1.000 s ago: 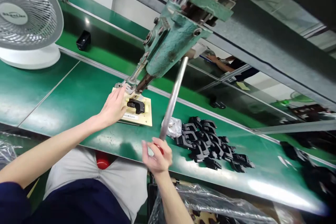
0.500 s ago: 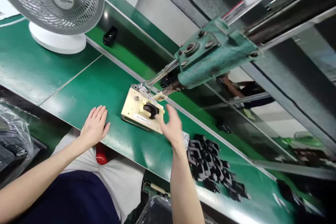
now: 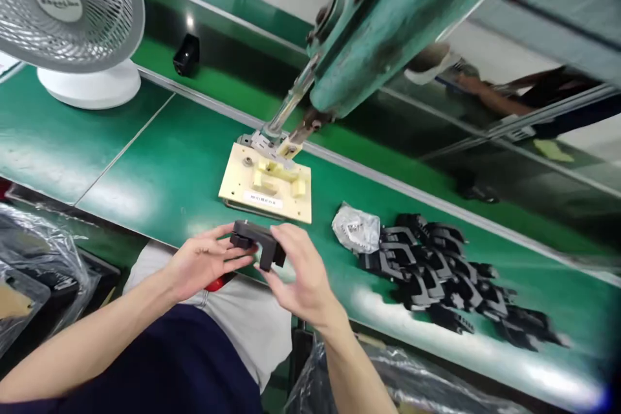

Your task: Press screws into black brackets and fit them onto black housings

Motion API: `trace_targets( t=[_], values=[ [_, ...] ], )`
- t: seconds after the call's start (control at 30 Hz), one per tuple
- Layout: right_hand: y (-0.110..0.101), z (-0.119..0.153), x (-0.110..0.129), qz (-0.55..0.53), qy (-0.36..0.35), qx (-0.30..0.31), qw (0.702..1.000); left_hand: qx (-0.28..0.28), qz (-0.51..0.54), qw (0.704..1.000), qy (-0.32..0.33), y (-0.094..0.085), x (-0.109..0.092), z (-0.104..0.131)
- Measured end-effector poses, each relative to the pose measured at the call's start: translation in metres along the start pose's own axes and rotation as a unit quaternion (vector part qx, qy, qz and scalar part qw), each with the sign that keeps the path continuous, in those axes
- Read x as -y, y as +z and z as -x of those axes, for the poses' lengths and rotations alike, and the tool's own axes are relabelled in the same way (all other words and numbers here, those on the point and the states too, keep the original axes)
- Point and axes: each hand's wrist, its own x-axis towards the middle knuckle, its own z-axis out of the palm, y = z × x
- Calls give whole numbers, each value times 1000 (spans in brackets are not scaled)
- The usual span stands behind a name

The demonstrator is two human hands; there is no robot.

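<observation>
At the far left, a white fan point(image 3: 87, 81) stands on the green worktop point(image 3: 160, 162). Right of it and nearer, the left hand point(image 3: 198, 265) has its thumb and fingers loosely closed about the left end of a black part point(image 3: 257, 236), raised in front of the person, off the near edge. Farther off, just beyond the part, lies a cream fixture plate point(image 3: 228, 186), its raised blocks bare, below a green press point(image 3: 373, 45). The right hand point(image 3: 305, 278) has a firmer-looking grip, fingers over the part's right end and thumb low; how hard either hand presses, I cannot tell. Handling it well calls for fingertips on the outer edges, the part kept level, and one hand bearing its weight before the other loosens. Farther right are a clear bag point(image 3: 356, 228) and, just beside it, a pile of black pieces point(image 3: 436, 272).
</observation>
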Motion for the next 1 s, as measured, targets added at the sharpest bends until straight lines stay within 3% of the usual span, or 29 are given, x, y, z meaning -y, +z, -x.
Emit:
trace_targets(
  t=[0.07,0.2,0.33,0.47,0.63,0.77,0.87,0.93,1.0],
  values=[
    [15,31,14,4,-3,-31,999,-43,13,999,-26,4,0,5],
    [31,66,26,-3,28,-124,992,-202,-30,979,9,1,-3,10],
    [37,79,26,-32,69,-160,984,-156,-66,984,-49,7,-5,15],
    [43,89,24,-22,83,-187,979,-179,-90,979,31,12,-8,20],
    [47,94,24,-27,83,-193,977,-117,-109,984,-74,8,-9,21],
    [48,97,25,-18,127,-205,970,-147,-141,979,11,7,-10,21],
    [48,99,30,-42,148,-193,969,-114,-166,978,-61,9,-9,25],
    [49,100,33,-65,156,-194,966,-92,-184,973,-108,4,-11,27],
    [49,101,35,-70,175,-203,961,-117,-224,965,-70,-9,-15,25]
  ],
)
